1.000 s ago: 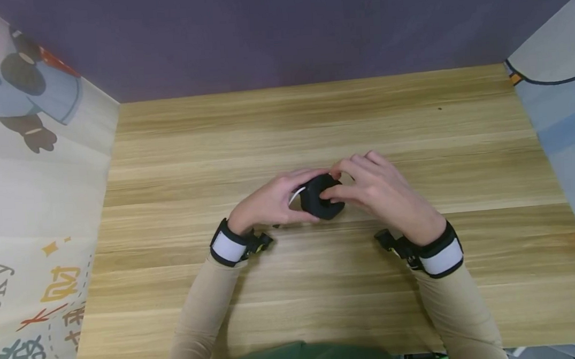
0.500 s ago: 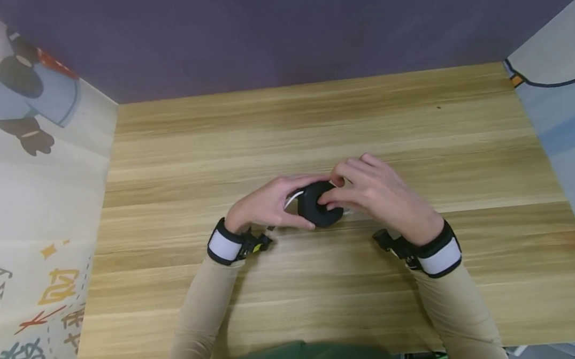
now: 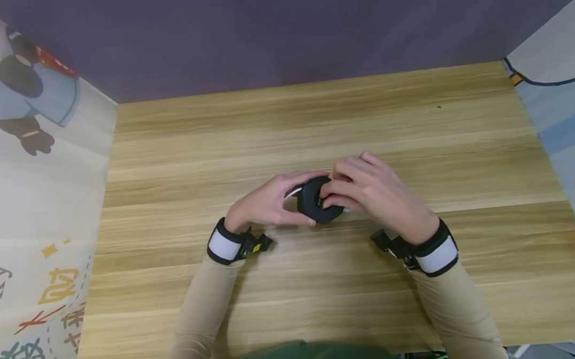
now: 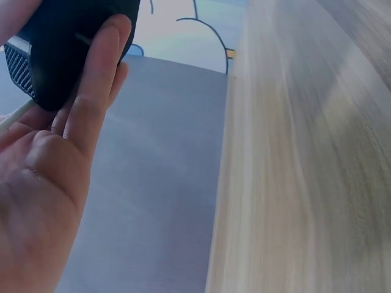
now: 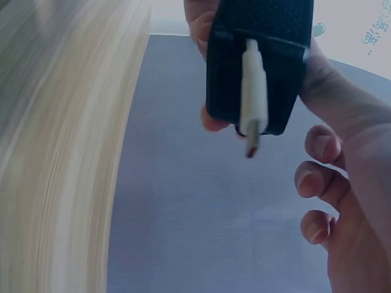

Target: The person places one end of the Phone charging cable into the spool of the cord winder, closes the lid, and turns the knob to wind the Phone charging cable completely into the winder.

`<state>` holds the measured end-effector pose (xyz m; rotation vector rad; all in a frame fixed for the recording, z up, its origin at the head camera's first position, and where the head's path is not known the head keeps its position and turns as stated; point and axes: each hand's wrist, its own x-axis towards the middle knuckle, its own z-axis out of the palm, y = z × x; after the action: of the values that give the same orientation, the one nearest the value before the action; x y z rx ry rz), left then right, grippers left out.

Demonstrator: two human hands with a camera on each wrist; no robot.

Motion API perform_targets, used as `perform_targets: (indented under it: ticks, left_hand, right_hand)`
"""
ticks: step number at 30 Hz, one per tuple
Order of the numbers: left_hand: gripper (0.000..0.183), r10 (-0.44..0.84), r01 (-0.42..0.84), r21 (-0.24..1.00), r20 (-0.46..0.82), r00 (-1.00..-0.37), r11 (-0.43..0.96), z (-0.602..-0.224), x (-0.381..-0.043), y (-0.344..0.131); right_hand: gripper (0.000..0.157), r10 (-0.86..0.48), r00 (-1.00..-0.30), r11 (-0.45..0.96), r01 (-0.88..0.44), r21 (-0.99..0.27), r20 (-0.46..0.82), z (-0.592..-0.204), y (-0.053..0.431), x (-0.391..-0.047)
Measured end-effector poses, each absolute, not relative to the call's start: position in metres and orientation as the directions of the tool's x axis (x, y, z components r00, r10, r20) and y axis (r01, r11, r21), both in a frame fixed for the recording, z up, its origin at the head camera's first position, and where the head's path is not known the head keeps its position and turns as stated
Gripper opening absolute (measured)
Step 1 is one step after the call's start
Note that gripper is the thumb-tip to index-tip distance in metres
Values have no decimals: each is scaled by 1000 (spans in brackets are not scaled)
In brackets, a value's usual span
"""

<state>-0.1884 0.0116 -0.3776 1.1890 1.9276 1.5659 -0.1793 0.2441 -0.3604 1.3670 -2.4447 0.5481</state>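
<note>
A black, thick ring-shaped device with a hollow middle is held between both hands. My left hand grips it from the left, thumb on the near side and fingers along the far side. A white cable comes off its left side, inside the left hand's grasp. In the left wrist view the device shows a smooth dark face and a ribbed edge. My right hand pinches at the hollow with thumb and index finger. In the right wrist view a white cable plug with a metal tip sticks out from the device.
The wooden table spreads below the hands. A dark blue-purple panel borders its far edge. Printed side panels stand at the left and right. Both wrists wear black-and-white straps with small cameras.
The device tips and shifts slightly within the left hand's grip. The right fingers move from its upper right face deeper into the hollow. The arms stay nearly in place.
</note>
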Motion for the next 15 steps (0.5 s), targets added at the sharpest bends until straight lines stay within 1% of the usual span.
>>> perform_targets:
  ticks: [8, 15]
  left_hand:
    - [77, 766, 380, 924, 215, -605, 41, -378, -188, 12]
    - [76, 718, 465, 882, 273, -640, 79, -372, -186, 15]
  right_hand:
    - [21, -722, -514, 511, -848, -143, 463, -363, 242, -181]
    - [24, -699, -555, 566, -815, -124, 451, -365, 240, -179]
